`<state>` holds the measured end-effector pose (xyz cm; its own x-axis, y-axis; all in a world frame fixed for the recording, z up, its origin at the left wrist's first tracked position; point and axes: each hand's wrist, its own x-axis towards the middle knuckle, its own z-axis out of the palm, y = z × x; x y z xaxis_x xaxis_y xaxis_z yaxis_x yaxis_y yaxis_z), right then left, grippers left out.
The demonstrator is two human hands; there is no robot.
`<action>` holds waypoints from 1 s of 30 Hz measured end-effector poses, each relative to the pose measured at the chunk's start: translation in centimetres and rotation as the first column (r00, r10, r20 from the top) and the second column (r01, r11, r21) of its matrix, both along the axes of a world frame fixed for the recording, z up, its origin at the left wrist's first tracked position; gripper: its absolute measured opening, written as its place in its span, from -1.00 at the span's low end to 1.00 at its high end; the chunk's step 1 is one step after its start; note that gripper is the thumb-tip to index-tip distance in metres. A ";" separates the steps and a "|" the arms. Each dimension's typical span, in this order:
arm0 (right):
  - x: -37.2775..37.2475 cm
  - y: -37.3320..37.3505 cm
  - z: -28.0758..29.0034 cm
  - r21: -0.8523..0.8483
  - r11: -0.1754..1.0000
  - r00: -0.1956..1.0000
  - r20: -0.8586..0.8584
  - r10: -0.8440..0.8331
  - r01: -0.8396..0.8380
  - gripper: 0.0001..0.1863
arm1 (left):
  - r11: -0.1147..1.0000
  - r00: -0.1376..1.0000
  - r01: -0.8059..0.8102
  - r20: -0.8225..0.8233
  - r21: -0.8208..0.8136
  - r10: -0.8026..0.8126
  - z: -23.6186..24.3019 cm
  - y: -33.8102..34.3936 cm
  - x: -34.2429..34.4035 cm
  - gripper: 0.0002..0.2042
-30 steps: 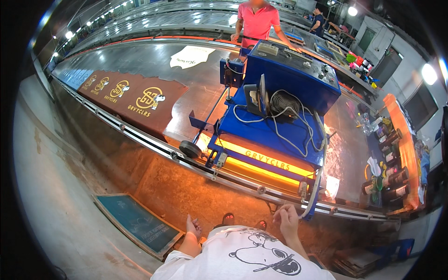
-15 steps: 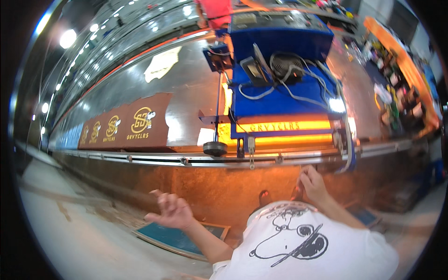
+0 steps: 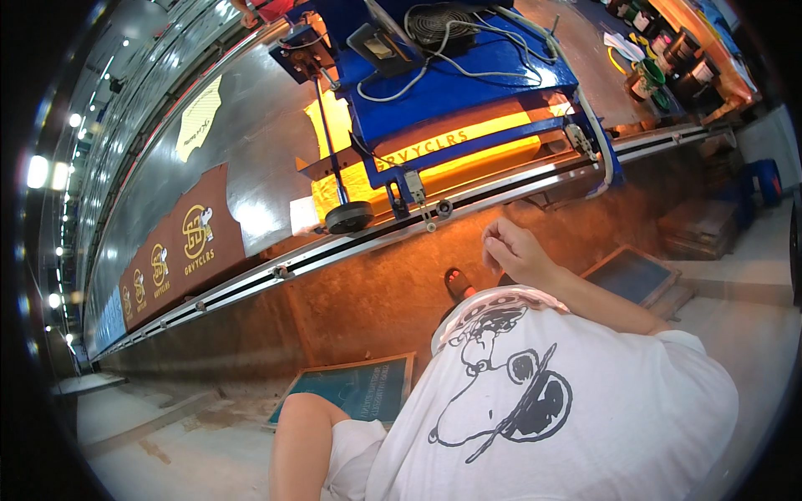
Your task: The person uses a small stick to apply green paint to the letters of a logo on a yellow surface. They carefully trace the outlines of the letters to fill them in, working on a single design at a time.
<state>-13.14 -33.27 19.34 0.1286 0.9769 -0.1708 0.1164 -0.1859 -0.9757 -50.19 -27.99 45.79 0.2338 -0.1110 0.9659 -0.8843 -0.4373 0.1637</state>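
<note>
My right hand [image 3: 511, 250] is raised in front of my chest, just below the long table's metal rail [image 3: 351, 250]. Its fingers are curled together with nothing in them. It touches nothing; the rail and a black wheel [image 3: 348, 217] of the blue heater carriage [image 3: 455, 92] are nearest. Only my left upper arm [image 3: 299, 442] shows at the lower edge; the left hand is out of view. The carriage straddles the table and glows orange underneath. My white printed shirt [image 3: 551, 401] fills the lower right.
Brown printed fabric panels [image 3: 196, 238] lie along the table to the left. Two screen frames, one [image 3: 351, 388] and another [image 3: 635, 275], lean on the floor by the table's base. Ink pots [image 3: 660, 71] crowd the far right. A person's red sleeve [image 3: 259, 8] shows at the top.
The view has swung and tilted. My left hand, spread low at the left half a second ago, has left the picture. My right hand has curled and stays near the rail.
</note>
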 end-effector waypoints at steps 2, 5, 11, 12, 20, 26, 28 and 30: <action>0.1 -0.4 0.6 -0.019 0.999 0.999 -0.013 -0.035 0.035 -0.87 | 1.000 1.000 0.008 -0.005 0.005 -0.008 -0.5 0.3 0.7 -0.36; 0.1 -0.9 1.3 0.004 0.997 0.996 0.052 -0.072 0.071 -0.87 | 1.000 1.000 0.012 -0.015 0.010 -0.011 -0.6 1.1 1.8 -0.35; 2.5 -2.3 2.1 -0.001 0.999 0.999 0.013 -0.038 0.038 -0.83 | 0.999 1.000 0.020 -0.023 0.038 -0.019 -1.6 1.3 5.2 -0.35; 2.8 -2.6 2.1 0.016 0.999 0.999 0.019 -0.042 0.042 -0.85 | 0.999 0.999 0.027 -0.029 0.040 -0.026 -1.4 1.3 5.5 -0.35; 5.0 -3.9 3.0 0.050 0.998 0.999 0.015 -0.034 0.033 -0.89 | 0.999 0.998 0.020 -0.067 0.048 -0.017 -0.7 -0.1 8.0 -0.34; 7.6 -4.9 3.9 -0.045 0.999 0.999 -0.020 -0.024 0.023 -0.86 | 0.998 0.997 0.021 -0.070 0.057 -0.017 -0.3 -1.9 10.2 -0.33; 8.7 -5.2 4.3 -0.037 0.999 1.000 -0.019 -0.018 0.017 -0.86 | 0.998 0.997 0.027 -0.077 0.057 -0.022 -0.2 -2.5 11.1 -0.33; 9.7 -5.6 4.2 -0.022 1.000 1.000 -0.009 -0.018 0.018 -0.87 | 0.998 0.996 0.026 -0.082 0.061 -0.020 0.1 -3.1 11.9 -0.33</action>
